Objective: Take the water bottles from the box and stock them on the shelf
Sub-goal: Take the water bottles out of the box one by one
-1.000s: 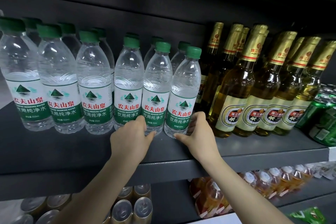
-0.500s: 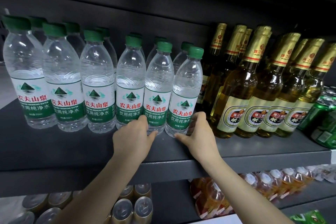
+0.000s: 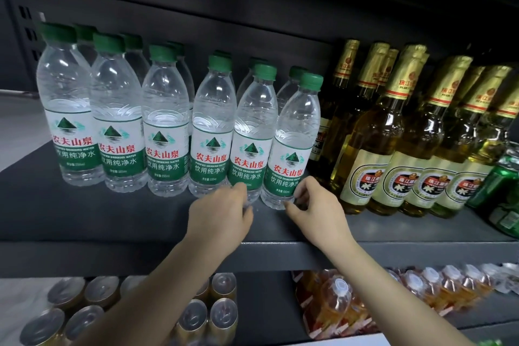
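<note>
Clear ribbed plastic water bottles with green caps and green-and-white labels are stood upright, long axes vertical and labels facing out, in rows on the dark matte metal shelf. The base of the rightmost bottle is pinched by the right hand, just beside gold-foiled glass beer bottles. Its neighbour is gripped low by the left hand with curled fingers.

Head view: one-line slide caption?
Left hand and right hand grip front-row water bottles beside beer bottles on shelf.
</note>
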The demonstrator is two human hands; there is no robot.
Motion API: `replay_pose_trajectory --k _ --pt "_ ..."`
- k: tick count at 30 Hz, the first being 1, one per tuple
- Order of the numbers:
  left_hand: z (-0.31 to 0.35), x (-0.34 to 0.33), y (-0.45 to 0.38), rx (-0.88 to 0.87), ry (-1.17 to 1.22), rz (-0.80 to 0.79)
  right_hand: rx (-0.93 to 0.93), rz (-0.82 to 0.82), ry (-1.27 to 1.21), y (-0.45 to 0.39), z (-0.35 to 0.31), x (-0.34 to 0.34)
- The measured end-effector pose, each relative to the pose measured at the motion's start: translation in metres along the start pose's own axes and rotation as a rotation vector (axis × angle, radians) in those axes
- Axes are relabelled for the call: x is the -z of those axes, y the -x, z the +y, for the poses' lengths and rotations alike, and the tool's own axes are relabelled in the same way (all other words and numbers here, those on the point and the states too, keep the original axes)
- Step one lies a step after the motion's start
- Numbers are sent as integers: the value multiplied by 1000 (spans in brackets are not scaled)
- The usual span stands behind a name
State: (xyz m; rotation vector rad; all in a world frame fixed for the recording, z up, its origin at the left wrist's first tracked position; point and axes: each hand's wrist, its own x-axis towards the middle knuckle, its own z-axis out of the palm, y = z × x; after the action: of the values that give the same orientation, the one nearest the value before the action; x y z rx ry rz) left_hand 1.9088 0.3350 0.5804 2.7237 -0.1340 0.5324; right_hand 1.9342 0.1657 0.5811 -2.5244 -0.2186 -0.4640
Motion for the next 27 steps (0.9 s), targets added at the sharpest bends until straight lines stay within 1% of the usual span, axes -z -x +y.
replay_pose_trajectory --k 8,16,21,27 --pt "-6 14 27 -113 101 -83 7 -63 79 19 -11 3" --pt "-18 31 63 -240 125 -109 -36 43 117 52 -28 18" --pt "-24 38 90 -293 182 -101 -93 65 129 88 -36 26" --pt "-28 33 126 -353 163 -253 -195 37 171 145 -27 26"
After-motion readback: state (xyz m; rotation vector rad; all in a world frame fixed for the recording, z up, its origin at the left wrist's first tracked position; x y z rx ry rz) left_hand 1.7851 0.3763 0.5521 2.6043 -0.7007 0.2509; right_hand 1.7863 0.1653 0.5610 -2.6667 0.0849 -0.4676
